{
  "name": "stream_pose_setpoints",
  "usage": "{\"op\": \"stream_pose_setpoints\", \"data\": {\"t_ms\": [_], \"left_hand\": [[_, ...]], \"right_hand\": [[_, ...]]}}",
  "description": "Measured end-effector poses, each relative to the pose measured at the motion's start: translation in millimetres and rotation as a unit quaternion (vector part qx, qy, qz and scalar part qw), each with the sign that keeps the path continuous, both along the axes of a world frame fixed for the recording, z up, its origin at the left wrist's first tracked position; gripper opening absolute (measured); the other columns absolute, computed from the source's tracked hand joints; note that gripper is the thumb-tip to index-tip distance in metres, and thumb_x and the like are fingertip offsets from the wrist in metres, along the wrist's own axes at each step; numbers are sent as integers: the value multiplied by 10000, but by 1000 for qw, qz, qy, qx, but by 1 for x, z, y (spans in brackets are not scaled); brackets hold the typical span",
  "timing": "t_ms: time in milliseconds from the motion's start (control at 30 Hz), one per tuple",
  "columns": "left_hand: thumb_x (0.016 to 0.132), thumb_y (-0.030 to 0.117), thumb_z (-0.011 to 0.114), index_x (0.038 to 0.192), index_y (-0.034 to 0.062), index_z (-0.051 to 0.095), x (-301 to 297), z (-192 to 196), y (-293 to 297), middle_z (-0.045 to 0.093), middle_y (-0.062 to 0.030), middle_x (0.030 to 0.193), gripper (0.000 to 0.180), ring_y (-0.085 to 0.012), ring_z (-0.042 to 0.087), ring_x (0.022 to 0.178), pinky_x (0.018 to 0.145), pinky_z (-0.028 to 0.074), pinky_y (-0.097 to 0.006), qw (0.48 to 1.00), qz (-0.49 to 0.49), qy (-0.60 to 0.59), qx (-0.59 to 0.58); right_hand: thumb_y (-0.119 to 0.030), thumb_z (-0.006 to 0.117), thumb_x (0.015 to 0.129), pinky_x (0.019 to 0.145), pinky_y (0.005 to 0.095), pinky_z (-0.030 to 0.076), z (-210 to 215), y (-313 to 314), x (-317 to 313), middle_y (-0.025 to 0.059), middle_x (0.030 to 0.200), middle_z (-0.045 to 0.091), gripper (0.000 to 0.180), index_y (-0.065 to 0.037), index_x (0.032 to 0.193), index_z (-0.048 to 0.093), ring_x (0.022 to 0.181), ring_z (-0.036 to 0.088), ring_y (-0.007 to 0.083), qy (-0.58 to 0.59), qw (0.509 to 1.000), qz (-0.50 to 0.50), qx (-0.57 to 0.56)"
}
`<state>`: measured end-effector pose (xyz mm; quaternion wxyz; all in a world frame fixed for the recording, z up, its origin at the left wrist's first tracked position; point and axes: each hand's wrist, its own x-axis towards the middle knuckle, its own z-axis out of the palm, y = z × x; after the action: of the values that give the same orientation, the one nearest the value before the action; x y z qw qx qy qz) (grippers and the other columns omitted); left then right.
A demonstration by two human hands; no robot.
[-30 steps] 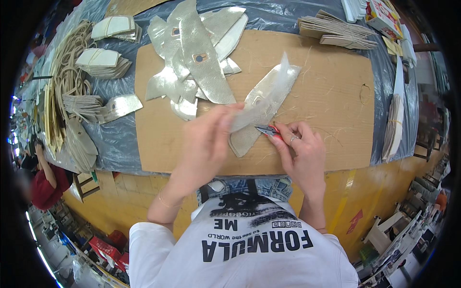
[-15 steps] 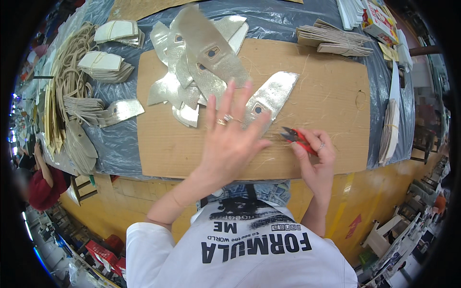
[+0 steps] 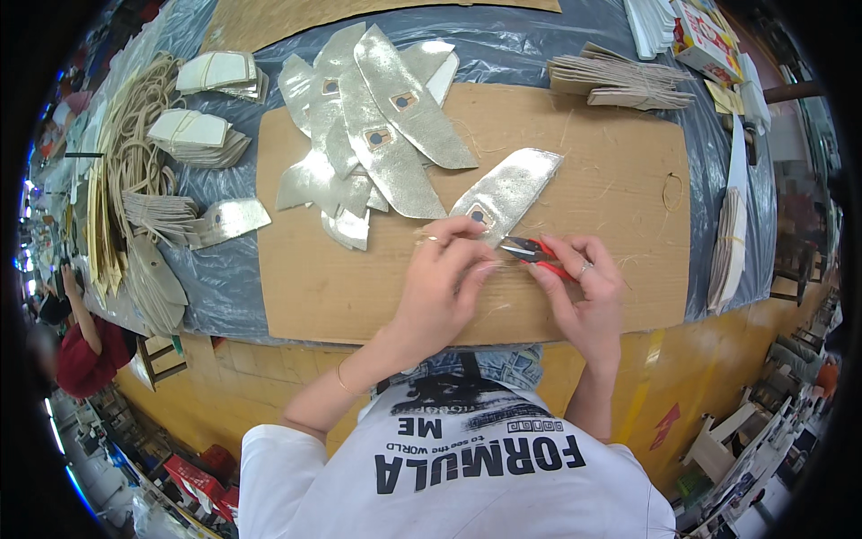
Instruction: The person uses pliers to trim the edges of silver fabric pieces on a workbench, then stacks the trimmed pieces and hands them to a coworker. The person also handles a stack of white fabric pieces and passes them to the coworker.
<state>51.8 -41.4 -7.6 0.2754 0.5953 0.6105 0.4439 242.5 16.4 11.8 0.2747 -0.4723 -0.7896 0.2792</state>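
A single silver, leather-like cut piece with a small framed hole lies on the cardboard sheet. At its near end, my left hand is closed in a pinch, its fingers partly over the piece's edge. What is between the fingertips, perhaps a thread, is too small to tell. In my right hand are thread snips with red handles and dark blades, pointing left toward the left fingertips, beside the piece. Several similar silver pieces overlap in a loose pile beyond my left hand.
Bundled pale pieces and a heap of beige straps lie at the left. More tied stacks sit at the far right, near a small box. Loose threads are scattered on the cardboard. Another person is at the far left.
My left hand has come down from the pile, its spread fingers now pinched by the single piece. A silver piece now rests on the pile. The snips have moved slightly left.
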Motion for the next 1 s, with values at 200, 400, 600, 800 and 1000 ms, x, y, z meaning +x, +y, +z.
{"op": "stream_pose_setpoints", "data": {"t_ms": [200,400,600,800,1000], "left_hand": [[879,-42,657,943,-10,621,-4,0,-2,532,-133,1152,80,-232,573,995,883,479,-335,988,61,-138,-27],[848,-22,696,919,0,628,-2,-3,-2,549,-136,1088,101,-256,576,1003,888,465,-340,995,64,-82,3],[860,-20,684,917,0,623,-1,-7,-3,524,-137,1116,86,-246,549,1026,911,451,-335,992,69,-107,-7],[830,-1,722,908,7,631,-2,-6,-5,545,-157,1090,120,-283,579,989,862,476,-359,996,57,-75,5],[856,4,693,874,10,597,-2,-9,-9,546,-158,1088,98,-282,573,980,854,472,-350,987,49,-153,18]], "right_hand": [[-128,781,799,743,343,456,2,-1,-16,87,930,642,347,-45,1132,732,783,578,229,-96,994,28,37],[-137,786,794,757,334,419,-3,-6,-20,76,923,634,355,-41,1132,735,802,564,218,-61,998,13,14],[-227,780,816,710,316,346,-9,-8,-19,18,922,635,354,-95,1142,735,729,548,152,-47,996,-15,74],[-226,767,834,704,315,343,-12,-11,-27,-1,926,633,330,-114,1143,738,737,553,138,-100,993,-27,64],[-162,757,855,703,309,400,-20,-12,-25,29,931,620,305,-71,1145,727,756,565,153,-56,996,-43,58]]}}
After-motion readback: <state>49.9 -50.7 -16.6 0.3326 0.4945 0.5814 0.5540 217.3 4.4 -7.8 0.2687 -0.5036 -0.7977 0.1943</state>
